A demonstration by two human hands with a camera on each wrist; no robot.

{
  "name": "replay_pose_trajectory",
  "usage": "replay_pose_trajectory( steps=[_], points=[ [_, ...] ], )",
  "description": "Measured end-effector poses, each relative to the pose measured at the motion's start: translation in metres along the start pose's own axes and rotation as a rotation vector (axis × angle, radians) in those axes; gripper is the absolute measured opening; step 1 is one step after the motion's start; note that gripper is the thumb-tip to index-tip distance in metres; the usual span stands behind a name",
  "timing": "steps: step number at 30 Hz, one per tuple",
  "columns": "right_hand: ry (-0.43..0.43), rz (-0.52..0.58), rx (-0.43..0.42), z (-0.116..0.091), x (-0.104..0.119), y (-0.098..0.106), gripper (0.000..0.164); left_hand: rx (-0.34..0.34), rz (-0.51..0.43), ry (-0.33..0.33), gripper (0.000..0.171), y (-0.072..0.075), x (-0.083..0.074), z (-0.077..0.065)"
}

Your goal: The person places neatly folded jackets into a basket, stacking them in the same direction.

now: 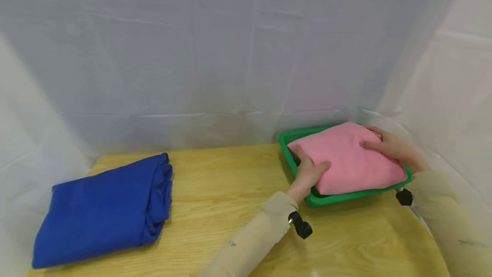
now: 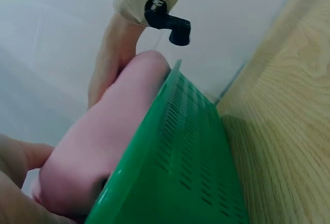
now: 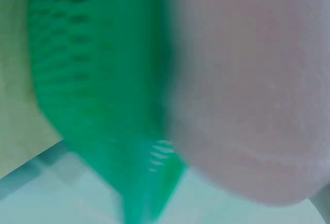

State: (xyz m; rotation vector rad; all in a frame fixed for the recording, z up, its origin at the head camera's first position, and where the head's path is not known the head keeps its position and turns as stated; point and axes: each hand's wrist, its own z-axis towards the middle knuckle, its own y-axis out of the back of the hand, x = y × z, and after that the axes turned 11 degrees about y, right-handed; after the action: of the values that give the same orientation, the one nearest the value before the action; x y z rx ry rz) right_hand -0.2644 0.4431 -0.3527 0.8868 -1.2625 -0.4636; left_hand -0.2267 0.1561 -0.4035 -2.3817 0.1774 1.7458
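Observation:
A folded pink cloth (image 1: 353, 161) lies in a green basket (image 1: 342, 198), tilted and bulging above the rim. At its left edge my left hand (image 1: 307, 172) grips it, thumb on top and the other fingers down the side. My right hand (image 1: 393, 146) holds the far right edge, its thumb across the upper face; some fingertips are hidden behind the cloth. The left wrist view shows the pink cloth (image 2: 108, 136) standing out over the slotted basket wall (image 2: 191, 146). In the right wrist view, the cloth (image 3: 252, 79) fills the right side, close beside the basket (image 3: 98, 79).
A folded blue cloth (image 1: 100, 210) rests on the left of the wooden table (image 1: 215, 200), its layered folds facing right. White sheeting (image 1: 215, 54) hangs behind the table and along both sides. The basket stands near the back right, close to the sheeting.

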Motion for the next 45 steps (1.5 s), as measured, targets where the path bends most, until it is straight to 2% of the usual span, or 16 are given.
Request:
replay_pose_trajectory(
  steps=[3,7,10,12,15,17,19,22,24,26,30,36,40,45],
  points=[
    [0.01,-0.036,-0.021,-0.002,-0.018,-0.01,0.082,0.012,0.04,0.013,0.111,-0.004,0.0,0.002],
    [0.016,-0.158,-0.006,-0.005,-0.029,-0.02,0.082,-0.004,0.121,0.008,0.108,-0.004,-0.003,0.0],
    [0.07,-0.296,-0.038,-0.008,-0.028,-0.024,0.076,-0.049,0.247,-0.015,0.103,-0.004,-0.005,-0.009],
    [0.146,-0.361,-0.107,-0.009,-0.025,-0.027,0.07,-0.071,0.353,-0.056,0.1,-0.004,-0.007,-0.016],
    [0.25,-0.445,-0.217,-0.007,-0.016,-0.033,0.063,-0.099,0.588,-0.186,0.088,-0.005,-0.008,-0.022],
    [0.297,-0.488,-0.245,-0.004,-0.011,-0.039,0.062,-0.12,0.786,-0.277,0.077,-0.006,-0.008,-0.021],
    [0.293,-0.518,-0.199,0.0,-0.008,-0.048,0.064,-0.158,0.997,-0.346,0.069,-0.006,-0.005,-0.016],
    [0.229,-0.515,-0.071,0.003,-0.008,-0.062,0.067,-0.201,1.263,-0.362,0.068,-0.004,0.004,-0.006],
    [0.161,-0.5,0.009,0.003,-0.011,-0.069,0.068,-0.207,1.375,-0.349,0.07,-0.001,0.009,0.001],
    [0.11,-0.488,0.049,0.002,-0.016,-0.075,0.07,-0.195,1.462,-0.337,0.072,0.002,0.013,0.007],
    [0.055,-0.464,0.09,0.0,-0.021,-0.08,0.073,-0.152,1.536,-0.299,0.077,0.007,0.012,0.014],
    [0.014,-0.376,0.151,-0.006,-0.022,-0.086,0.078,-0.108,1.586,-0.259,0.078,0.012,0.01,0.015],
    [-0.012,-0.351,0.151,-0.005,-0.037,-0.092,0.082,-0.084,1.602,-0.263,0.077,0.015,0.008,0.016],
    [0.016,-0.334,0.118,-0.007,-0.032,-0.094,0.08,-0.085,1.616,-0.258,0.078,0.014,0.008,0.016]
  ],
)
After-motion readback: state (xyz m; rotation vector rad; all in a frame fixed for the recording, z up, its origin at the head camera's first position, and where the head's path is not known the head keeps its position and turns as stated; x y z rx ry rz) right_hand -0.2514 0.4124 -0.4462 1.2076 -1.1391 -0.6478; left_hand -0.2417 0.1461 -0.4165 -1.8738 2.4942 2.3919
